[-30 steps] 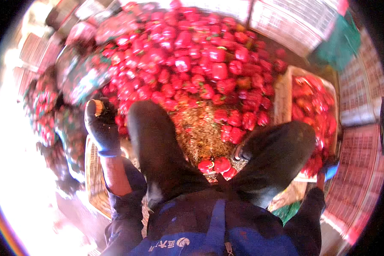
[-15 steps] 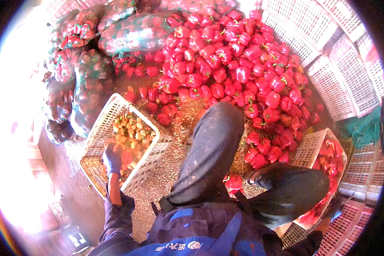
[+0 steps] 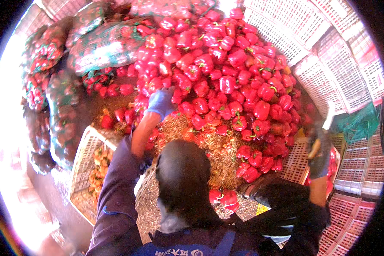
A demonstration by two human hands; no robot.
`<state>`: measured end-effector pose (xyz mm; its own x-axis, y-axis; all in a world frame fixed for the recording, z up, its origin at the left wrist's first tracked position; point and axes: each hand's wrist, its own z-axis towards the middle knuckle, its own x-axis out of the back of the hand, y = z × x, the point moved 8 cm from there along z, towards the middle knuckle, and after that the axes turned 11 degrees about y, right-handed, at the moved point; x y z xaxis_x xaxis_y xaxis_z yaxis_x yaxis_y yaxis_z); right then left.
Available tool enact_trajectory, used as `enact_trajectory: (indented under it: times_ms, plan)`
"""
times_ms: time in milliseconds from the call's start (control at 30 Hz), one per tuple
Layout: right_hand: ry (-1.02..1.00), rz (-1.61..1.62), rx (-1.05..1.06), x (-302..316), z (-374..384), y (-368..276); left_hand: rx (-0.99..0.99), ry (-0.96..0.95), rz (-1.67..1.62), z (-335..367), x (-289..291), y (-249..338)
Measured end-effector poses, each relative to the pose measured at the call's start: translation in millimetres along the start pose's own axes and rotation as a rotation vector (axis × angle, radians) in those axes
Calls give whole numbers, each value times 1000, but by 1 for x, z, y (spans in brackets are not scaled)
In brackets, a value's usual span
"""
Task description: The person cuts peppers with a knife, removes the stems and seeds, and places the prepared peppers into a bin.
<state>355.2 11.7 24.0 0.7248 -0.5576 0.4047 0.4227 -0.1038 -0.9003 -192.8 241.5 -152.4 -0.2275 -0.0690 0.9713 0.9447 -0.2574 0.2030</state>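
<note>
My left hand (image 3: 161, 104), in a blue glove, reaches to the near left edge of a large heap of red bell peppers (image 3: 227, 84). It touches the peppers there; its fingertips are partly hidden among them, so I cannot tell whether they grip one. On the right my gloved right hand (image 3: 318, 160) is closed on a knife-like tool (image 3: 328, 116) with a pale, upward-pointing end and a yellowish handle part. Motion blurs its details. Beneath this hand is a crate (image 3: 295, 160) holding red peppers. Two loose red bell peppers (image 3: 229, 197) lie near my foot.
A pale plastic crate (image 3: 79, 170) with orange-yellow pepper pieces (image 3: 99, 164) stands at the left, partly behind my arm. Filled green mesh sacks (image 3: 100, 49) lie at the back left. Stacked white crates (image 3: 286, 32) line the right. My dark-clad knee (image 3: 183, 166) is between my arms.
My left hand has left the crate of pepper pieces and moved right and forward to the heap. My right hand with the tool has come into view. The whole view has shifted somewhat.
</note>
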Motion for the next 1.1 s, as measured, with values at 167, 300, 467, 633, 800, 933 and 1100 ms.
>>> enact_trajectory:
  times_ms: [167,300,467,633,800,933,1100]
  plan:
    - [-16,194,-341,-84,-41,-19,-58,-61,324,38,-117,-12]
    - [-15,196,-353,-95,-53,-23,98,-119,126,30,-112,-4]
    - [-97,188,-411,-101,-60,-33,874,-274,-1285,-24,-138,-45]
    - [-264,171,-289,-120,-78,-62,447,-193,-1551,-13,0,18]
    - [-345,13,57,-129,-89,-86,-7,-87,-1215,4,153,126]
    - [-239,214,220,-121,-102,-127,-168,54,-1112,1,203,194]
    - [-211,333,305,-122,-108,-139,-282,293,-940,-37,228,250]
